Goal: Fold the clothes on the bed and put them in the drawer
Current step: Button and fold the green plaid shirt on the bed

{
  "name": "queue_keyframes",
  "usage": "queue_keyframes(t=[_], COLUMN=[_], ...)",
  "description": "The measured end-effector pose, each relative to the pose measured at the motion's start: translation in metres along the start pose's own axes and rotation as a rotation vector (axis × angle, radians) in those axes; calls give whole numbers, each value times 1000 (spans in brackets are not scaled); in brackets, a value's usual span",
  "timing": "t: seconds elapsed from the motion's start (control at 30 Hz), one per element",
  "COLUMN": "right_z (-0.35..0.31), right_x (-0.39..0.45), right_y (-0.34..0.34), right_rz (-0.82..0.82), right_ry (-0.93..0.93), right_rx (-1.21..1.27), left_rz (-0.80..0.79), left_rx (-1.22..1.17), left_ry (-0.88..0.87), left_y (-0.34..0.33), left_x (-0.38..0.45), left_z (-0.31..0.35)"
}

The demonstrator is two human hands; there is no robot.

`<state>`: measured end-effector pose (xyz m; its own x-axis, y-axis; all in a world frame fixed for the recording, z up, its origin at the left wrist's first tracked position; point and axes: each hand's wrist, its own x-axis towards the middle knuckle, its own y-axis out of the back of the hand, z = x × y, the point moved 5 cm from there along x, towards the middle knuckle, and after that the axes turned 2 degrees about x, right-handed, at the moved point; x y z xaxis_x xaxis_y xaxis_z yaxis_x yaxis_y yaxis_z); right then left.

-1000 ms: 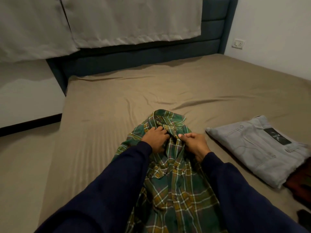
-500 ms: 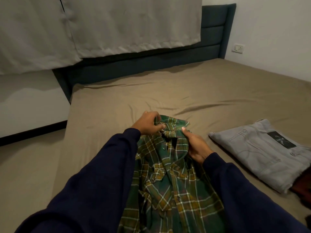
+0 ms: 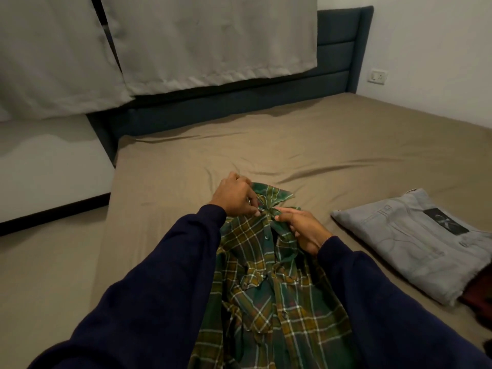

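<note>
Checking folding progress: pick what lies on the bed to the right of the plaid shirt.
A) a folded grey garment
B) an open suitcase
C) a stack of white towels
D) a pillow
A: a folded grey garment with a dark patch lies flat on the bed, right of the plaid shirt.

Bed [image 3: 186, 161] with tan sheet, a few creases. Green plaid shirt [image 3: 274, 294] lies near front edge. Folded grey jeans [image 3: 415, 241] at right.
</note>
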<state>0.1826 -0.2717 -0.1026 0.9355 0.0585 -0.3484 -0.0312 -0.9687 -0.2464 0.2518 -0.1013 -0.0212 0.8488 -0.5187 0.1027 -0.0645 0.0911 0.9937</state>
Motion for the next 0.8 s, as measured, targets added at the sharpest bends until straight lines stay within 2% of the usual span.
queue_keyframes(t=[0.03, 0.13, 0.3, 0.47, 0.57, 0.63, 0.8], right_z=[1, -3, -6, 22, -3, -13, -30], right_x=[2, 13, 29, 96, 41, 13, -70], right_y=[0, -2, -10, 12, -13, -21, -27], right_rz=[20, 141, 258, 385, 434, 434, 486], right_ry=[-23, -15, 25, 81, 212, 305, 707], right_rx=[-22, -166, -479, -589, -518, -562, -628], left_rz=[0, -130, -26, -139, -164, -134, -17], left_rx=[-26, -228, -349, -508, -546, -604, -864], left_ry=[3, 31, 185, 208, 185, 198, 286], left_y=[1, 0, -4, -12, -16, -16, -4], left_x=[-2, -10, -22, -40, -48, -54, -72], left_z=[0, 9, 10, 16, 12, 7, 13])
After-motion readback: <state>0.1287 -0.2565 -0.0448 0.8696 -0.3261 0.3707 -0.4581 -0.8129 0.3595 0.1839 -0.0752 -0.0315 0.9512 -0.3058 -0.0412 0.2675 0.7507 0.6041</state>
